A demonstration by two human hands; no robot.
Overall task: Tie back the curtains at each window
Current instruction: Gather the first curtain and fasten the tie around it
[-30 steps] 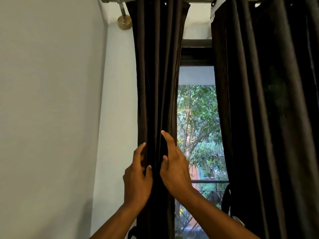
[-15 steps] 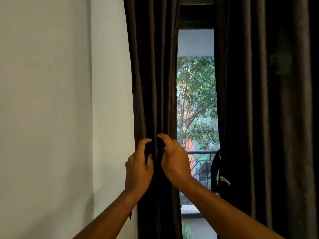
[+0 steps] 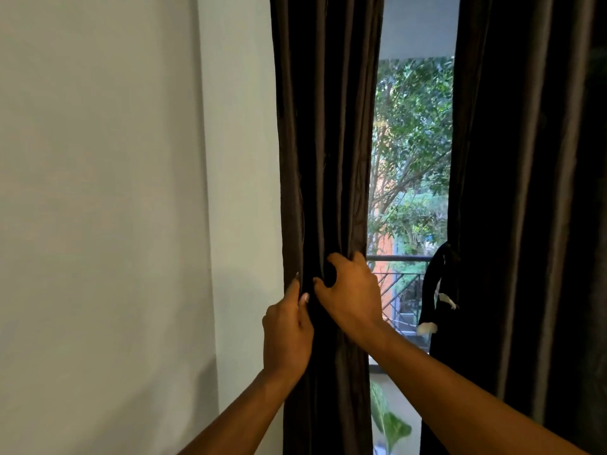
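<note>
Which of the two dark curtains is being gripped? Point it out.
The left curtain, next to the white wall. Both the left hand and the right hand grip its folds; the right curtain hangs untouched across the window gap.

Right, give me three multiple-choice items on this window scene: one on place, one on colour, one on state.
1. Where is the left curtain?
A. Right of the glass
B. Between the wall and the gap
C. On the floor

2. What colour are the curtains?
A. White
B. Dark brown
C. Red

3. What is the right hand doing?
A. Hanging idle
B. Pressing flat on the wall
C. Gripping the left curtain's folds

Answers: 1 B, it hangs beside the pale wall, with the trees showing to its right. 2 B, both panels, right curtain too, are dark brown. 3 C, its fingers curl round the bunched cloth, with the left hand pinching close by.
</note>
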